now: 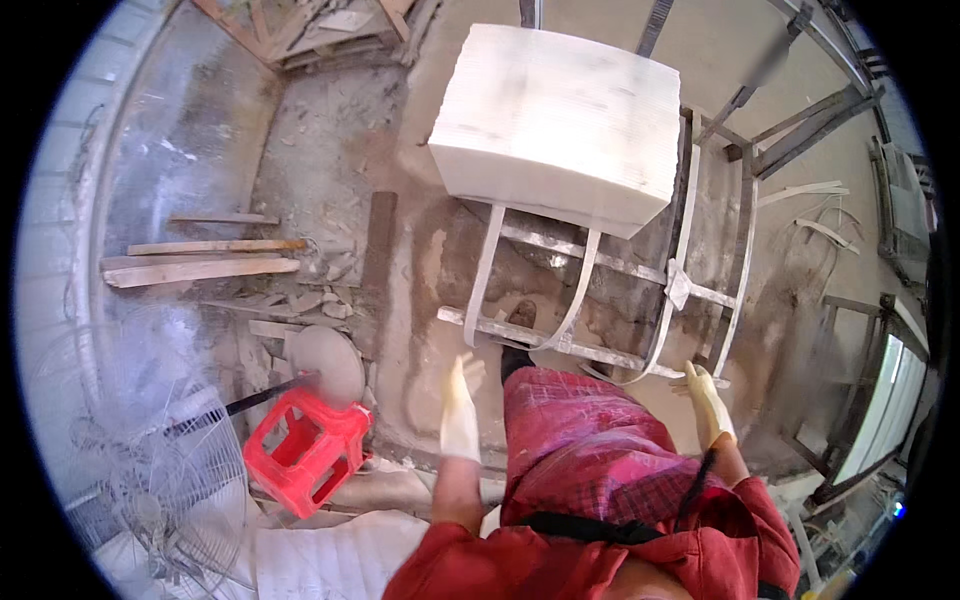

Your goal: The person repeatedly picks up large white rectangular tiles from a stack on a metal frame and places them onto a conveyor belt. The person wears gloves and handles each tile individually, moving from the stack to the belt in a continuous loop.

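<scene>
My left hand (461, 408), in a pale cream glove, is held out over the floor with its fingers stretched and apart. My right hand (707, 400), in a matching glove, is raised near the right end of a pale crossbar (610, 353); its fingers are extended. Neither hand holds anything that I can see. In front of me a large white block (560, 115), ridged along its sides, lies on a metal frame (742, 240). Pale straps (487, 265) run from beneath the block toward me and loop down at the crossbar.
At my left are a red plastic stool (305, 450) and a standing fan (160, 500) with a round base (326, 366). Wooden planks (205, 270) and broken slabs lie beyond. A wooden pallet (340, 25) is at the far left; metal posts (815, 130) rise at the right.
</scene>
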`<state>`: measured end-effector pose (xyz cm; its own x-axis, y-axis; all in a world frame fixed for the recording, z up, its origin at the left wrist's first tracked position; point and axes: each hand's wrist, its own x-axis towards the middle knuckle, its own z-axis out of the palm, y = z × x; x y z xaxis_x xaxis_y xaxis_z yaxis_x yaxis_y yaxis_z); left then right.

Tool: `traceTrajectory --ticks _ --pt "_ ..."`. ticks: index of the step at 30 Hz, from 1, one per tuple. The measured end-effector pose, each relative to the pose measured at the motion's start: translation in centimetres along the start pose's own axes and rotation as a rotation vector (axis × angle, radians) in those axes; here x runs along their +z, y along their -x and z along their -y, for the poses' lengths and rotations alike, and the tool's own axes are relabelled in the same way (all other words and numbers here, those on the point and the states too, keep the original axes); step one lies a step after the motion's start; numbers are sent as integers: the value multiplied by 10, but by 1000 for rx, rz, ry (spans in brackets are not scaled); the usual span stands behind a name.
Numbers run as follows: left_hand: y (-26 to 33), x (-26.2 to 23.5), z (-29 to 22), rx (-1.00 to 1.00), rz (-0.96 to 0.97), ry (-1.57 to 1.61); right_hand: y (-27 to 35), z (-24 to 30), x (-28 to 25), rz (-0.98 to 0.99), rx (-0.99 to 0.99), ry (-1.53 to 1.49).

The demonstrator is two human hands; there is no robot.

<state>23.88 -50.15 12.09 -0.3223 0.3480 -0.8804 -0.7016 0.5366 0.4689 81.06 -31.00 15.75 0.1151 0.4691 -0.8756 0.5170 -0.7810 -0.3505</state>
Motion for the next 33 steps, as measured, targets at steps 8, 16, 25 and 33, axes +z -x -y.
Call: traceTrajectory --ticks 8,16,25,33 --pt "-171 78 -207 196 19 -310 -38 65 89 -194 -215 130" --pt "-285 162 -290 419 -69 -727 -180 251 82 -438 -207 -232" --pt "-332 282 -374 672 -375 -762 -305 310 32 -543 -67 -297" --pt "-365 294 -375 571 -193 -521 -281 327 24 -333 -147 -486"
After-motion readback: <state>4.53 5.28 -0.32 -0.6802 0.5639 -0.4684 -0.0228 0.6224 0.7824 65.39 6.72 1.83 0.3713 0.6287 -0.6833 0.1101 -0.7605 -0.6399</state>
